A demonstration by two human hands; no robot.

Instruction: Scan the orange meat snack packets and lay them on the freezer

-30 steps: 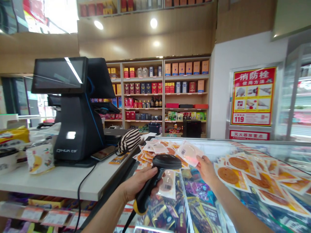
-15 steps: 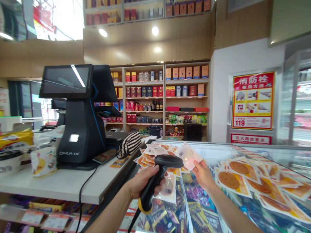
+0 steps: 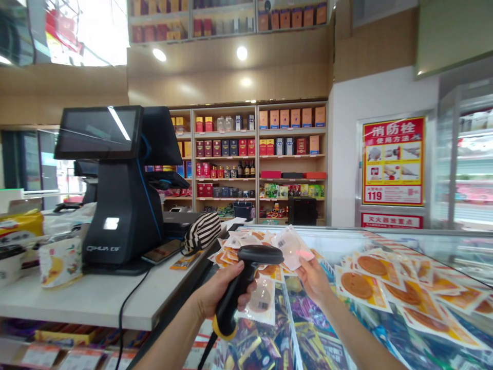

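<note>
My left hand (image 3: pixel 222 290) is wrapped round the grip of a black and yellow barcode scanner (image 3: pixel 233 293), its head pointing right. In my right hand (image 3: pixel 314 280) a flat, clear-backed snack packet (image 3: pixel 291 247) is pinched by its lower right edge. The packet's printed barcode faces me, and a reddish glow shows on it near my fingers. Below the scanner head lies another packet (image 3: pixel 262 300), barcode side up. Behind both hands a pile of similar packets (image 3: pixel 227 255) with round orange-brown pieces rests on the glass freezer top.
More snack packets (image 3: pixel 372 280) spread over the freezer's glass (image 3: pixel 335 236) at right. On the left counter (image 3: pixel 115 303) stand a black cash register (image 3: pixel 121 205), a phone (image 3: pixel 162 251) and a striped pouch (image 3: pixel 202 231). The scanner's cable hangs down in front. Stocked shelves (image 3: pixel 227 154) line the back wall.
The whole view has shifted slightly, so things appear a little further left. Both hands keep their hold, and the reddish glow on the packet looks stronger.
</note>
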